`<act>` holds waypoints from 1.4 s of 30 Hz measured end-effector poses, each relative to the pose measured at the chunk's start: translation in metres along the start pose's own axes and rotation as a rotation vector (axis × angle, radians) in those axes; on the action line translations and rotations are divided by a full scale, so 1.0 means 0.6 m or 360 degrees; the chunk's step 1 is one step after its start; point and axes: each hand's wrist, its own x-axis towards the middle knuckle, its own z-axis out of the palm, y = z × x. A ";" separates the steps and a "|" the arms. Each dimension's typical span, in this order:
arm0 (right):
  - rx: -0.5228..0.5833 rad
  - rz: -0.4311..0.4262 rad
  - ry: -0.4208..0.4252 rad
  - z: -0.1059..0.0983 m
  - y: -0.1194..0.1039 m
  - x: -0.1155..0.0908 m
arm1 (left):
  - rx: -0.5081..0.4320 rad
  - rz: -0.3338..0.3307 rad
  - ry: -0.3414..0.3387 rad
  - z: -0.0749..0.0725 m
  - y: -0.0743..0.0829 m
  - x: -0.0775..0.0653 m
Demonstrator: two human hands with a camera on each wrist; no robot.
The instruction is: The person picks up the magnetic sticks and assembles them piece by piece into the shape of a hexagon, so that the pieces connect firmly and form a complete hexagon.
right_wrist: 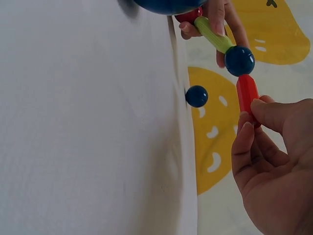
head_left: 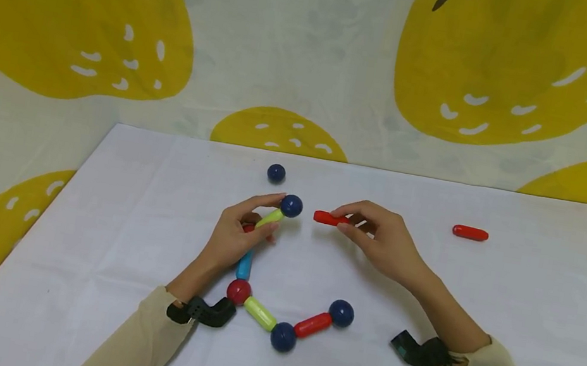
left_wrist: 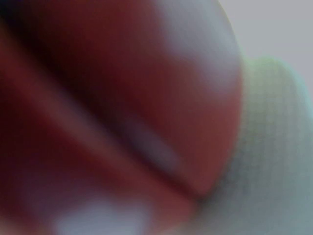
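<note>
My left hand (head_left: 233,234) grips a yellow-green rod (head_left: 270,218) whose end carries a dark blue ball (head_left: 291,206). Partly behind those fingers is a red ball (head_left: 248,228), with a light blue rod (head_left: 244,265) below it. From there the chain runs on through a red ball (head_left: 238,291), a yellow-green rod (head_left: 260,314), a blue ball (head_left: 283,337), a red rod (head_left: 313,325) and a blue ball (head_left: 341,313). Between thumb and fingers, my right hand (head_left: 384,242) pinches another red rod (right_wrist: 248,95). In the head view its tip points at the held blue ball across a small gap.
A loose blue ball (head_left: 276,173) lies behind the left hand, and a loose red rod (head_left: 470,233) lies at the right. Both are on the white-covered table (head_left: 58,248), before a fruit-print cloth (head_left: 292,48). A blurred red surface (left_wrist: 161,98) fills the left wrist view.
</note>
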 end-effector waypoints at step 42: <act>0.0098 0.0116 -0.0127 0.046 -0.017 0.061 | -0.0070 -0.0513 -0.0373 -0.039 0.018 0.015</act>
